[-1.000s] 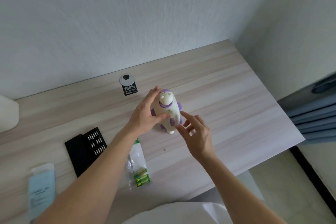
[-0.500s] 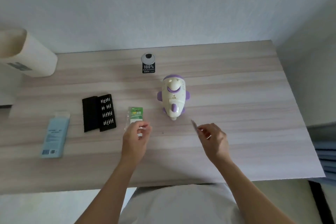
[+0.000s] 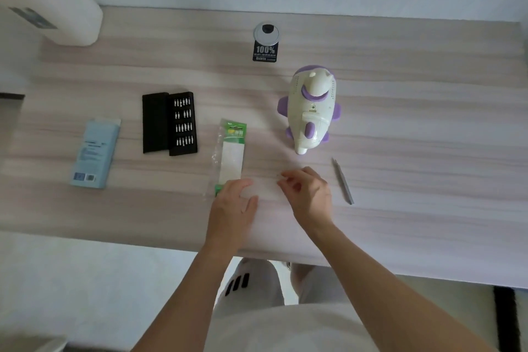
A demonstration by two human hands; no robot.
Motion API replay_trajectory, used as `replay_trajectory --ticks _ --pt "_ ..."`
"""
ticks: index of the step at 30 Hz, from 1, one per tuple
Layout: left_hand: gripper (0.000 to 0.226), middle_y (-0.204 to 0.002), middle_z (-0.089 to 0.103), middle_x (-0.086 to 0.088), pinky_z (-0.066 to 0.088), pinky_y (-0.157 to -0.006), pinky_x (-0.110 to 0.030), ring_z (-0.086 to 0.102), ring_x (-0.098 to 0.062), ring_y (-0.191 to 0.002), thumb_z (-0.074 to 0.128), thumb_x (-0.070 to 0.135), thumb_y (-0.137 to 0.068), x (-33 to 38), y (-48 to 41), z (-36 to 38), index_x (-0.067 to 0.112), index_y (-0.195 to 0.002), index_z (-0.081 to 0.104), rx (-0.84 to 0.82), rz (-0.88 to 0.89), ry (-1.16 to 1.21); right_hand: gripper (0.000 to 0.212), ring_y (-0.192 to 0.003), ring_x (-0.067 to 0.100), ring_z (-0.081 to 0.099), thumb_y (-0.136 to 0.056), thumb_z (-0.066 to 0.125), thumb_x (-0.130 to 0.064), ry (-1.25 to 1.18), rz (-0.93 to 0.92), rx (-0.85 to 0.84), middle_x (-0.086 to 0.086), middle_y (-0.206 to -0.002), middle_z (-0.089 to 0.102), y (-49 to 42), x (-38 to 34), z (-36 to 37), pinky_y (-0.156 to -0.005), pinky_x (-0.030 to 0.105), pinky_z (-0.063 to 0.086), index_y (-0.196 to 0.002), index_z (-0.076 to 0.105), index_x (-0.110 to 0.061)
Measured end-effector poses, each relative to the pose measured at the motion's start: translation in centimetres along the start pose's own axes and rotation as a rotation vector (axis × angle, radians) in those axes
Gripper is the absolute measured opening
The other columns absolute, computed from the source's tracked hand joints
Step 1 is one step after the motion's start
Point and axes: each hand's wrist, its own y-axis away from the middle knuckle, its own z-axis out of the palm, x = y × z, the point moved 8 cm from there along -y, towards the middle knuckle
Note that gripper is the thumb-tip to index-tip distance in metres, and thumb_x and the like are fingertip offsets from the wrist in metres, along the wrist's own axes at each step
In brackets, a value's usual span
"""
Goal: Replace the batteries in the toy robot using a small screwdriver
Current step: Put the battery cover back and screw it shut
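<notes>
At the centre of the frame, just right of middle, the toy robot (image 3: pixel 310 111) stands on the table (image 3: pixel 414 137), white with purple trim, directly above the two hands and well clear of both. What looks like a hatch with a small screw head above it faces the camera on its body; this seems to be the battery door.

The right hand (image 3: pixel 307 196) rests on the table below the toy, its fingers curled together as if pinching something very small; whether anything is between the fingertips is too fine to tell. The left hand (image 3: pixel 235 204) lies flat and relaxed, its fingertips touching the lower end of the battery pack (image 3: pixel 231 156), not closed around it. That pack is a long clear sleeve with green ends, its long axis running nearly straight up the frame, to the left of the toy.

The relation that matters is the thin grey screwdriver (image 3: pixel 343 181). It lies bare on the table just right of the right hand, not touching it, its long axis slanting from upper left to lower right, the finer end pointing up toward the toy's base. The right hand is clearly the nearer one, so a short sideways reach would probably take the tool, and from there the toy lies up and slightly left.

At the left of the frame sit the open bit case (image 3: pixel 170 123) and a pale blue box (image 3: pixel 95 153), neither in play.
</notes>
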Motion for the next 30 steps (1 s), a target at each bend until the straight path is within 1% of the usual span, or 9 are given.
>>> replay_trajectory --ticks 3,8,12,15,19,22,25,27,30 --pt "0.031 -0.117 0.061 0.005 0.052 -0.091 -0.033 0.063 -0.021 -0.1 0.066 0.01 -0.091 -0.6 -0.4 -0.2 0.014 -0.121 0.065 -0.026 0.038 -0.007 0.012 -0.072 0.014 0.063 -0.084 0.078 -0.03 0.045 0.034 0.035 -0.01 -0.086 0.063 -0.3 0.0 0.7 -0.063 0.033 0.053 -0.094 0.077 -0.026" --pt "0.027 -0.113 0.06 0.008 0.053 -0.09 -0.032 0.063 -0.018 -0.1 0.064 0.007 -0.091 -1.2 -0.7 -1.0 0.014 -0.118 0.065 -0.061 0.062 0.025 0.008 -0.073 0.017 0.062 -0.083 0.078 -0.029 0.106 0.059 0.094 -0.009 -0.084 0.063 -0.1 -0.5 1.1 -0.06 0.032 0.05 -0.091 0.077 -0.027" --pt "0.026 -0.109 0.06 0.011 0.048 -0.086 -0.018 0.061 -0.012 -0.098 0.06 0.006 -0.092 -1.5 -1.3 -1.5 0.015 -0.115 0.066 -0.098 0.066 0.053 0.001 -0.072 0.02 0.06 -0.085 0.075 -0.025 0.146 0.058 0.149 -0.007 -0.082 0.062 0.1 -0.8 1.4 -0.057 0.032 0.047 -0.085 0.074 -0.025" --pt "0.026 -0.105 0.061 0.012 0.049 -0.085 -0.015 0.059 -0.006 -0.097 0.057 0.003 -0.09 -1.6 -2.0 -1.8 0.016 -0.112 0.067 -0.112 0.089 0.057 0.004 -0.071 0.023 0.058 -0.087 0.073 -0.024 0.181 0.031 0.198 -0.005 -0.081 0.06 0.3 -1.0 1.5 -0.054 0.031 0.044 -0.083 0.071 -0.022" --pt "0.023 -0.098 0.063 0.008 0.046 -0.076 -0.008 0.06 -0.01 -0.089 0.058 0.0 -0.089 -1.3 -3.0 -2.1 0.014 -0.104 0.067 -0.13 0.148 0.048 0.01 -0.064 0.028 0.054 -0.088 0.072 -0.019 0.283 -0.031 0.268 0.002 -0.078 0.057 0.4 -1.6 1.6 -0.051 0.027 0.034 -0.081 0.066 -0.015" --pt "0.02 -0.097 0.064 0.006 0.046 -0.071 -0.008 0.06 -0.006 -0.085 0.059 -0.002 -0.09 -0.8 -3.6 -2.0 0.014 -0.099 0.067 -0.143 0.197 0.054 0.012 -0.064 0.032 0.054 -0.092 0.068 -0.019 0.313 -0.029 0.258 0.005 -0.082 0.056 0.4 -1.7 1.8 -0.049 0.03 0.037 -0.084 0.063 -0.012" --pt "0.015 -0.094 0.066 0.007 0.044 -0.068 -0.007 0.059 -0.002 -0.083 0.06 0.001 -0.092 0.1 -4.3 -1.5 0.014 -0.096 0.067 -0.171 0.221 0.059 0.01 -0.074 0.031 0.057 -0.098 0.057 -0.021 0.144 0.086 0.224 0.002 -0.093 0.058 0.3 -0.8 1.1 -0.06 0.041 0.048 -0.093 0.06 -0.013" --pt "0.01 -0.093 0.068 0.006 0.046 -0.069 -0.01 0.062 -0.003 -0.083 0.06 0.009 -0.095 0.8 -4.8 -0.9 0.016 -0.093 0.068 -0.215 0.185 0.086 0.008 -0.076 0.025 0.06 -0.099 0.055 -0.017 -0.022 0.142 0.242 -0.001 -0.091 0.062 0.8 -0.7 -0.3 -0.066 0.044 0.051 -0.094 0.059 -0.014" --pt "0.01 -0.09 0.07 0.0 0.057 -0.068 -0.027 0.067 -0.012 -0.075 0.06 0.018 -0.098 2.0 -5.1 0.6 0.015 -0.093 0.068 -0.369 -0.031 0.271 0.006 -0.071 0.017 0.065 -0.096 0.061 -0.01 -0.257 0.151 0.273 -0.005 -0.081 0.067 1.8 -2.2 -2.9 -0.066 0.042 0.057 -0.091 0.063 -0.01"
